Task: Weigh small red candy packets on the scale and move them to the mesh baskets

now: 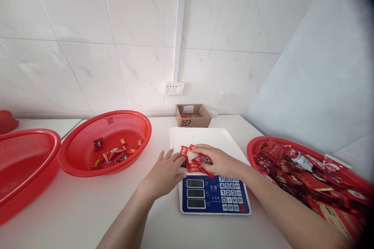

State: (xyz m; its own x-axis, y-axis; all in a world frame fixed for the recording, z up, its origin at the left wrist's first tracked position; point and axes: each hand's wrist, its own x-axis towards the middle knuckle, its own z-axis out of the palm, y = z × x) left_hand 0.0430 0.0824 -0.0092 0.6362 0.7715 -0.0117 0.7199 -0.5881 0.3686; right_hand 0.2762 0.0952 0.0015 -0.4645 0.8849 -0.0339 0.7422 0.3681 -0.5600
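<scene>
Small red wrapped candies (193, 167) lie in a cluster on the white pan of a digital scale (204, 135), just behind its blue keypad panel. My left hand (168, 169) is at the left side of the cluster, fingers spread, with the fingertips touching or close to a candy. From the right, my right hand (219, 159) curls over the cluster, with a red candy packet (201, 159) between its thumb and fingers. How many packets it grips is partly hidden by the fingers. The digits on the scale's displays are too faint to read.
Left of the scale stands a red basket (68, 169) with several candies; another red basket (55, 140) is farther left. A red basket (250, 148) heaped with packets stands on the right. Behind the scale are a cardboard box (201, 121) and a clear bottle (216, 105), near the wall.
</scene>
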